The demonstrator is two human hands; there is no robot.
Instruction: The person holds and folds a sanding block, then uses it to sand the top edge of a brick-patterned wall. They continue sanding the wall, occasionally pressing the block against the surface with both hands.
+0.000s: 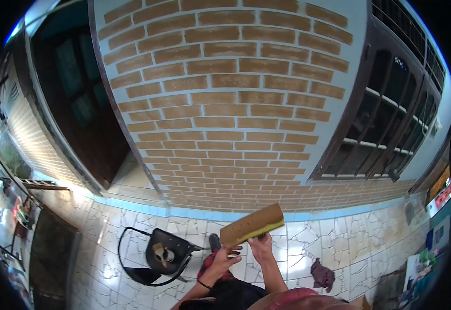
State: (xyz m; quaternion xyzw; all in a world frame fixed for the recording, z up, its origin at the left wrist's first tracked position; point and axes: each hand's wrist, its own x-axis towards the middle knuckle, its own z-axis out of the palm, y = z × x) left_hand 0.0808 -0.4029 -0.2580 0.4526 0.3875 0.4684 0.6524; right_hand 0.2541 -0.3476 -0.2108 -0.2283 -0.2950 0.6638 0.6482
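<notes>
A long sponge block [251, 226], with a brown, pitted face and a yellow edge, is tilted up to the right in front of me. My right hand [260, 248] grips it from below at the yellow edge. Just under its lower left end is my left hand [228, 259], fingers stretched out and apart, fingertips close to the block. To the left stands a black chair [171, 245] with a curved arm frame. On its seat is a small container [167, 255] with a brown-stained brush-like thing in it.
Ahead rises a wall [230, 109] with brown brick shapes and pale joints. A dark doorway [75, 93] lies left, a barred window [380, 113] right. A crumpled purple cloth [322, 275] lies on the cracked-pattern tile floor [297, 248]. Cluttered items [422, 274] stand at far right.
</notes>
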